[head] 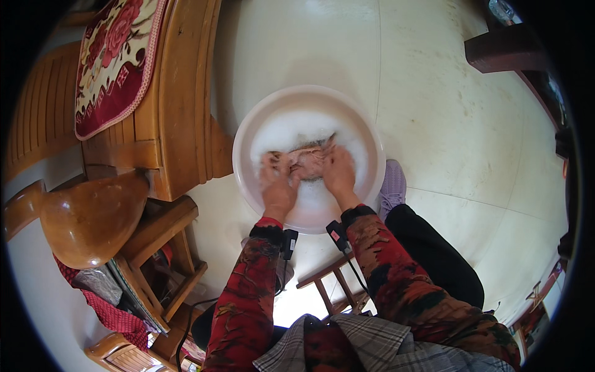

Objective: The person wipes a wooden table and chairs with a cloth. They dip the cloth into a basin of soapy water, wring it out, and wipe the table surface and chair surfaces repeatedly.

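A round, pale plastic basin [309, 226] stands on the floor in front of me, with white suds [288, 123] in it. A wet, pinkish-brown cloth [307, 161] lies among the suds, its edges darker. My left hand [279, 183] is on the cloth's left end, the fingers blurred. My right hand [339, 169] grips the cloth's right end, fingers curled over it. Both hands are inside the basin, close together. Suds hide the lower part of the cloth. Small black devices with cables are at both wrists.
A wooden bench [183, 97] with a floral mat [114, 69] stands left of the basin. Nearer on that side is a wooden stand [162, 228] with things on its shelf. My purple shoe [393, 186] is right of the basin. Dark wooden furniture [506, 49] is at the upper right.
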Demonstrator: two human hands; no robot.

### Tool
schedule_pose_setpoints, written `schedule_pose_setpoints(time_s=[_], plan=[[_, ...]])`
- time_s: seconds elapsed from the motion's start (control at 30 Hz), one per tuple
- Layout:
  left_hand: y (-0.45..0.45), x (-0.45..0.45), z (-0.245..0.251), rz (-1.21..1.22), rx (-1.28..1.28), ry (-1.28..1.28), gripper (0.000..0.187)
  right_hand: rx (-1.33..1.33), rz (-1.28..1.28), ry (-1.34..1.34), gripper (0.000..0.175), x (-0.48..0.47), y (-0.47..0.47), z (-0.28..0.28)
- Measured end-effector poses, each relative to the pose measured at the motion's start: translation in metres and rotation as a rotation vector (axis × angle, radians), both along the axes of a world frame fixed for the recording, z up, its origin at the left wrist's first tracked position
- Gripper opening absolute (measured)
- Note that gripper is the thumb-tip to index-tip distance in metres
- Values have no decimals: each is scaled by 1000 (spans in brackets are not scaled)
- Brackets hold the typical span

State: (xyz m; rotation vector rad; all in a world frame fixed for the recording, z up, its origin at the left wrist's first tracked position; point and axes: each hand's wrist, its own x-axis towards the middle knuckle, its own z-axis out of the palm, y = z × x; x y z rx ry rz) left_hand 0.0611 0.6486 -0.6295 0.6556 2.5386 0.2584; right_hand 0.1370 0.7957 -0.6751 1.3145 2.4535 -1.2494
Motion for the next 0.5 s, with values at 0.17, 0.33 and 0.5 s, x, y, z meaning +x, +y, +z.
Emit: schedule_pose_setpoints(time_s=[0.17,0.33,0.5], plan=[[-5,-1,-30,20,-329,-276,55,-181,105,-286,37,8,-9,-5],[6,-8,-30,-190,-463,-272,57,-23,62,-146,19,11,-3,2],[7,-10,-23,-72,-499,-390,60,46,-118,-191,35,21,-8,-7]])
